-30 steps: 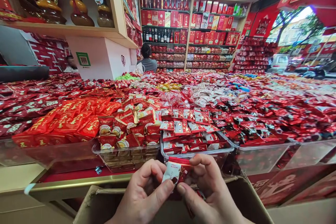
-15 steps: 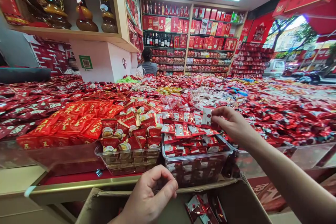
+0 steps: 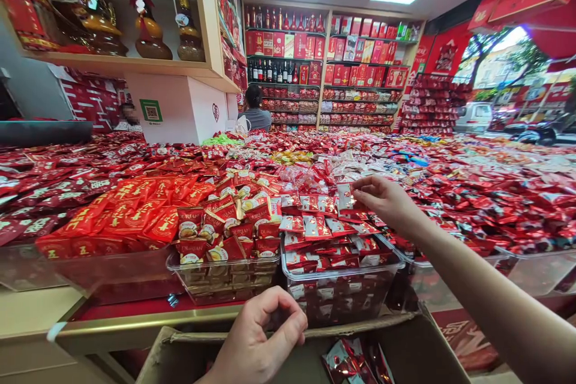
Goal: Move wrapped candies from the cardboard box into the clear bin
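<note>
My right hand (image 3: 378,201) pinches a small red-and-white candy packet (image 3: 346,197) between thumb and fingertips. It holds the packet at the back of the right-hand clear plastic bin (image 3: 342,276), over rows of similar red-and-white packets (image 3: 317,227). My left hand (image 3: 265,330) is curled closed, thumb against the fingers, with nothing visible in it. It hovers above the near part of an open cardboard box (image 3: 405,342). Several loose red-and-silver packets (image 3: 353,360) lie inside that box, partly cut off by the frame's bottom edge.
Left of the packet bin stands a bin of durian candies (image 3: 225,276), then a pile of bright red packets (image 3: 121,216). More wrapped sweets (image 3: 504,204) spread right and behind. A wooden display cabinet (image 3: 135,66) juts in at upper left. A person (image 3: 255,109) is at the back.
My right hand and its packet have shifted slightly left over the rows. My left hand stays nearly in place, still closed. The view has tilted a little.
</note>
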Demonstrator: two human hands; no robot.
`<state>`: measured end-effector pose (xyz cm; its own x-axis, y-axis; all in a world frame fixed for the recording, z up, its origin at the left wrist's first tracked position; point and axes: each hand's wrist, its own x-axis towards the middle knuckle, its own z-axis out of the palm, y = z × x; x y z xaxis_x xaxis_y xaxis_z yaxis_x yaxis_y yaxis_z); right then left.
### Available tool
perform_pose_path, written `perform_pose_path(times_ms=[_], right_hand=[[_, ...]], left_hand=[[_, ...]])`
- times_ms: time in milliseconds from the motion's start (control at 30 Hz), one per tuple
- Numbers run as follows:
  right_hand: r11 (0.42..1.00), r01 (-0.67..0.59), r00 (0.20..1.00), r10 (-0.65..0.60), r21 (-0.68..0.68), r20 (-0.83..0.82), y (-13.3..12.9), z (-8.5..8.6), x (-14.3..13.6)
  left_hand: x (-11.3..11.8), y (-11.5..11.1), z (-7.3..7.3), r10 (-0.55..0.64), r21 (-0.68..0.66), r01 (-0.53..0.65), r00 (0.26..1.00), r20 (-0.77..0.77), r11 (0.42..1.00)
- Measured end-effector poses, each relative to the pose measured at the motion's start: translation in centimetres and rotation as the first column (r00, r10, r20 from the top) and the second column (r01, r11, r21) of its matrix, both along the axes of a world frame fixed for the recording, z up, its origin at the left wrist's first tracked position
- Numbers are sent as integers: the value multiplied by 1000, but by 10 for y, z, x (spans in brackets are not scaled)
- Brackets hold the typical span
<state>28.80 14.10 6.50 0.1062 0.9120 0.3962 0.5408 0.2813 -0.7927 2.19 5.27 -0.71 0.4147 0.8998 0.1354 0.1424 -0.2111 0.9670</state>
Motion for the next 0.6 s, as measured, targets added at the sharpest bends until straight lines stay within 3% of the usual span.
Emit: perform_pose_path(times_ms=[133,200,433,533,600], right_hand=[[960,-143,979,101,-241,-178,-25,4,-9],[941,-151,984,114,-301,-138,-31,2,-11],[983,-37,945,93,-182,313,-18,-10,-13],[994,27,908,20,-104,419,-17,-11,-16],[996,2,892,39,-90,449,-20,-10,-17]], left_hand=[[-1,1,-1,-13,-3,13,1000,-24,1000],[-1,1,0,-19,-2,19,999,-48,1000],[0,1,0,-7,38,11,995,-97,999],[-1,2,-2,-24,35,27,996,-88,999],[-1,2,-3,-33,34,36,995,-92,999]])
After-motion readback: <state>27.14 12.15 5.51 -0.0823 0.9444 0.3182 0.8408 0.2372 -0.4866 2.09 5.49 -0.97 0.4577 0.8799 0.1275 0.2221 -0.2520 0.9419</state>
